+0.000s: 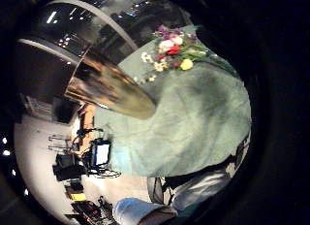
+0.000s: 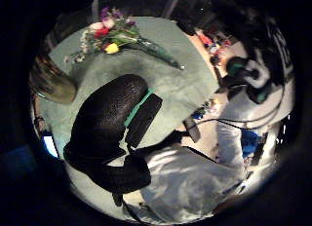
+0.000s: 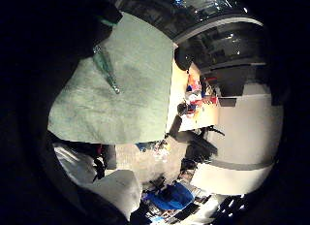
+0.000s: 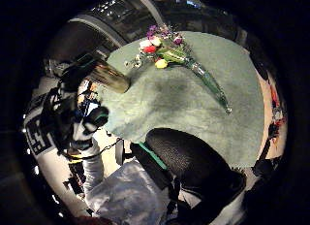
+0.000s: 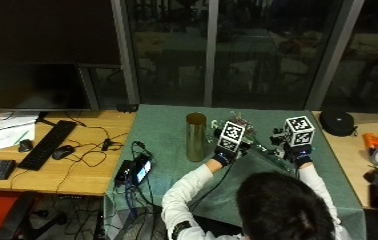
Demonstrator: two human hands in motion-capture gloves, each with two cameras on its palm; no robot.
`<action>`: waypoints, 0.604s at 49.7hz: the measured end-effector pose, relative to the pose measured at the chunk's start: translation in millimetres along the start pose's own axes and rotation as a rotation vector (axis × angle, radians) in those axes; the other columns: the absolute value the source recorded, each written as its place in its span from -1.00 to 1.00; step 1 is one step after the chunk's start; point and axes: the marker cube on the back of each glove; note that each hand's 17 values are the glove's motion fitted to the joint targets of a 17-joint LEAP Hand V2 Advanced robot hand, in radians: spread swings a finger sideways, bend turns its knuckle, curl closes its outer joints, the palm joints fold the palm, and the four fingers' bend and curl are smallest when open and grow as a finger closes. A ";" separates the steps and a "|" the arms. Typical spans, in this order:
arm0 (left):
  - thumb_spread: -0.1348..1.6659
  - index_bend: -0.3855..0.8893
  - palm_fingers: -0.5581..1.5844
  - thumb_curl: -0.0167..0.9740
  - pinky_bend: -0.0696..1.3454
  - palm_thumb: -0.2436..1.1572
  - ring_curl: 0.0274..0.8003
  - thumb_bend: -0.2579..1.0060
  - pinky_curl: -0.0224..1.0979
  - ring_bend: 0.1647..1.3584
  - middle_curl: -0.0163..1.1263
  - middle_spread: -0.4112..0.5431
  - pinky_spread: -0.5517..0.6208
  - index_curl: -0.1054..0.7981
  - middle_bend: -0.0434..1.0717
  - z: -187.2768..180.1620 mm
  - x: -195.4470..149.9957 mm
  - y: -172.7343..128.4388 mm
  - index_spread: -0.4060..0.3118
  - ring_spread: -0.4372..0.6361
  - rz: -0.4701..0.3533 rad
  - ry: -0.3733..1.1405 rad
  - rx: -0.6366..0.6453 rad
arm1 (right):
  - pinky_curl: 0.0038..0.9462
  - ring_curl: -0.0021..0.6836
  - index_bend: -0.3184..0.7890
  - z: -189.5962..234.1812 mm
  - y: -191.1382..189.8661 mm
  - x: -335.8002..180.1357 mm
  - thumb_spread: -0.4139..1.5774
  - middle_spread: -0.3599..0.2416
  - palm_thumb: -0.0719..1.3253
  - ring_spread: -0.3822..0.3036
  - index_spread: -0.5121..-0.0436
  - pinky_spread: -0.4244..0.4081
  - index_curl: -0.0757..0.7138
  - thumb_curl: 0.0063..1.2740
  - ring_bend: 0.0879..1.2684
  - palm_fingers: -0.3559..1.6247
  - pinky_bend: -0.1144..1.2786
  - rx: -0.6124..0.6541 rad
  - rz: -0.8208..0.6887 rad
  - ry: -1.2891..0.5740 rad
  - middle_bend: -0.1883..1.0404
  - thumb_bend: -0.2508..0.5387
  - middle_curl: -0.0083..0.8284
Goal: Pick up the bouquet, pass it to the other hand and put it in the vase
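The bouquet [image 4: 167, 51] lay flat on the green cloth [image 4: 193, 113] that covered the tabletop, its blossoms (white, red, yellow and purple) toward the far edge of the cloth and its long wrapped stem [image 4: 210, 84] running obliquely back toward the person's right side, ending in a point on bare cloth. In the outside view the bouquet [image 5: 259, 145] was largely hidden between the two raised hands, so that its long axis ran from the left hand [image 5: 227, 150] at the flower end to the right hand [image 5: 299, 155] at the stem end. The stem tip [image 3: 112, 84] appeared close below the right palm, which suggested that the right hand was the nearer to the part best suited for grasping. Both hands hovered above the cloth and held nothing; the thumb of each, seen in the thumb side palm views, was relaxed and clear of the flowers, although the remaining fingers could not be made out. The vase [image 5: 195, 136], a tall brass-coloured cylinder, stood upright on the cloth just beside the left hand, on its outer side, apart from the blossoms. Left of the cloth, a bare wooden desk [image 5: 76, 170] carried a keyboard [image 5: 48, 144], a mouse [image 5: 62, 151] and cables; dark windows [image 5: 209, 50] closed the room behind.
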 end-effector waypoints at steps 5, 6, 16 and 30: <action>-0.13 -0.02 0.04 -0.83 -0.41 -0.43 -0.63 -0.48 -0.69 -0.50 -0.77 -0.03 0.12 -0.46 -0.64 5.1 -3.0 -0.5 -0.04 -0.04 -0.007 0.044 -0.027 | -0.58 -0.53 -0.33 -2.9 8.5 1.9 0.02 0.12 -0.56 0.33 0.05 0.41 -0.72 -0.87 -0.33 -0.24 0.00 0.039 0.000 -0.027 -0.36 -0.12 -0.75; -0.08 -0.02 0.03 -0.82 -0.41 -0.44 -0.61 -0.49 -0.67 -0.49 -0.75 -0.03 0.13 -0.43 -0.64 6.5 -3.3 -0.7 -0.05 -0.03 -0.010 0.066 -0.036 | -0.56 -0.50 -0.31 -3.4 10.2 2.2 0.06 0.10 -0.56 0.33 0.00 0.43 -0.71 -0.86 -0.31 -0.24 0.02 0.043 0.001 -0.031 -0.36 -0.13 -0.72; 0.21 -0.07 0.02 -0.69 -0.42 -0.43 -0.48 -0.56 -0.55 -0.49 -0.64 -0.01 0.18 -0.23 -0.63 12.8 -8.1 -4.4 -0.09 0.01 -0.021 0.193 -0.085 | -0.43 -0.33 -0.28 -6.6 7.6 6.4 0.29 0.03 -0.53 0.32 -0.30 0.52 -0.63 -0.77 -0.22 -0.25 0.06 -0.003 0.000 -0.052 -0.29 -0.29 -0.50; 0.32 -0.14 0.00 -0.57 -0.44 -0.42 -0.39 -0.62 -0.46 -0.48 -0.56 -0.01 0.21 -0.09 -0.63 1.7 -28.8 -8.5 -0.07 0.04 -0.061 0.246 -0.081 | -0.33 -0.20 -0.30 -24.6 -11.8 12.6 0.38 0.11 -0.50 0.26 -0.07 0.50 -0.60 -0.68 -0.13 -0.18 0.14 -0.060 0.028 -0.082 -0.21 -0.43 -0.30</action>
